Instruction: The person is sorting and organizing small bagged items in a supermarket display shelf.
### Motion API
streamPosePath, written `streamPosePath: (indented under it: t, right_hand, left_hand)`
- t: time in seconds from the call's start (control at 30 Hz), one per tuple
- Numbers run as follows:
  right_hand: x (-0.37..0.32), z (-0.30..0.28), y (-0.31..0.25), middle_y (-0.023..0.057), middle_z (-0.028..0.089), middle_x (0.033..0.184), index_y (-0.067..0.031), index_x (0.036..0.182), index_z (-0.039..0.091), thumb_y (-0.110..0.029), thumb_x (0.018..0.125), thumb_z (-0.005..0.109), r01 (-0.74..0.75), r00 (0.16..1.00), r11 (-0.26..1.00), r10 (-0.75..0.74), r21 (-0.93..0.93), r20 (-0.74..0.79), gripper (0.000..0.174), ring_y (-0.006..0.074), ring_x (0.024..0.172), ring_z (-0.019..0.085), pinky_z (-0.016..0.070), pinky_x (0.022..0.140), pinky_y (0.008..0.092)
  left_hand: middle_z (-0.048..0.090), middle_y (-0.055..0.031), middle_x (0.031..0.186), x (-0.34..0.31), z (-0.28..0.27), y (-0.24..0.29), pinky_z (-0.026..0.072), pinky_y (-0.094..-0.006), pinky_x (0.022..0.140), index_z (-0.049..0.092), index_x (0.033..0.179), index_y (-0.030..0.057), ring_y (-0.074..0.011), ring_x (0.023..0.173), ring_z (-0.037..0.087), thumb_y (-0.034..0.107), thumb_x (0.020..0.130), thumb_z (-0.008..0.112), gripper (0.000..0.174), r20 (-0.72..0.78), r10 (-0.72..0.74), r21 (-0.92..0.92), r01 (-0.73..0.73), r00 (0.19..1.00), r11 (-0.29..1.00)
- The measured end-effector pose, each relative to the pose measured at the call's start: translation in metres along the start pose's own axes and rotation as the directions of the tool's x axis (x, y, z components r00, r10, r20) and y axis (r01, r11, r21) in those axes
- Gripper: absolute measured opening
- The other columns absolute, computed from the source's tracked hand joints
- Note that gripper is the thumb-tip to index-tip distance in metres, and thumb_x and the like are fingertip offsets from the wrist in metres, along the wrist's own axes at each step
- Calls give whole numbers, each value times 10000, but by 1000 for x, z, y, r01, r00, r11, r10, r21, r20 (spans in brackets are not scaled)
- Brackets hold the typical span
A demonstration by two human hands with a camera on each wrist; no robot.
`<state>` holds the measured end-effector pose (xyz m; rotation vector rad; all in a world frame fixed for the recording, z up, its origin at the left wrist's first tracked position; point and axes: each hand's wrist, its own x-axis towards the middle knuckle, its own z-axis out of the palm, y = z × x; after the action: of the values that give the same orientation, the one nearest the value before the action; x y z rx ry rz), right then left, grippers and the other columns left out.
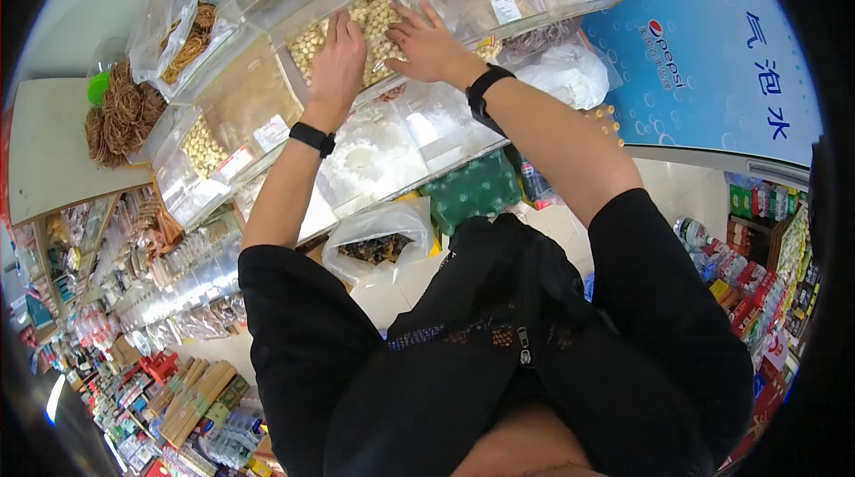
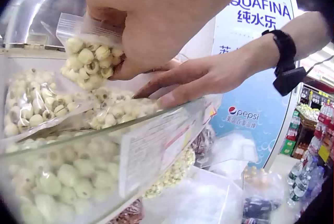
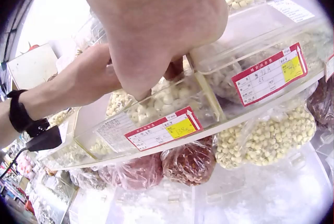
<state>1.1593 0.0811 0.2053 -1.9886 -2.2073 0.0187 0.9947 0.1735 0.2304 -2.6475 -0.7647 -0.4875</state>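
Note:
My left hand (image 1: 338, 58) pinches a small clear zip bag of lotus seeds (image 2: 86, 65), raised a little above a clear-walled bin. Pale, round seeds fill the bag, some with dark openings. My right hand (image 1: 432, 51) reaches into the right side of the same bin, fingers spread and its fingertips right at the packed seeds there. More bags of lotus seeds (image 2: 36, 101) lie in the bin, behind its clear front wall (image 2: 112, 140). A red-edged price label (image 3: 164, 129) is fixed on that front. In the right wrist view, the right fingertips are partly hidden by the hand.
Neighbouring bins (image 1: 240, 89) stand on both sides. Below hang or lie bags of pale seeds (image 3: 266, 135) and reddish dried goods (image 3: 188, 161). A blue drinks fridge (image 1: 695, 49) stands at the right. On the floor are an open plastic bag (image 1: 338, 254) and green-wrapped bottles (image 1: 472, 187).

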Motion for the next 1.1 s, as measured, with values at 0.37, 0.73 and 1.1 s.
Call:
streamPosePath:
  t: [0.37, 0.73, 1.1]
  right_hand:
    - [0, 0, 0, 62, 532, 1394, -15, 1307, 574, -490, 924, 515, 2, 1000, 998, -2, 57, -9, 612, 219, 1489, 174, 46, 1218, 506]
    - [-1, 2, 2, 73, 555, 1364, -8, 1273, 590, -475, 904, 547, 20, 999, 996, -15, 83, -50, 597, 225, 1481, 192, 50, 1215, 507]
    - [-3, 1, -1, 71, 564, 1353, -24, 1270, 599, -470, 905, 551, 15, 996, 997, -9, 74, -91, 579, 227, 1473, 218, 62, 1215, 508]
  left_hand:
    - [329, -150, 1548, -16, -12, -9, 462, -369, 1051, 477, 1348, 8, -305, 1426, 332, 0, 762, 662, 615, 207, 84, -220, -38, 975, 975]
    - [353, -135, 1537, -1, 31, -11, 484, -334, 1025, 460, 1386, 15, -298, 1416, 349, 67, 846, 627, 568, 236, 49, 12, -54, 970, 998]
    - [357, -314, 1465, -44, -1, 6, 493, -398, 1016, 404, 1414, -32, -438, 1380, 360, 36, 805, 618, 649, 335, 21, -18, -16, 942, 1000]
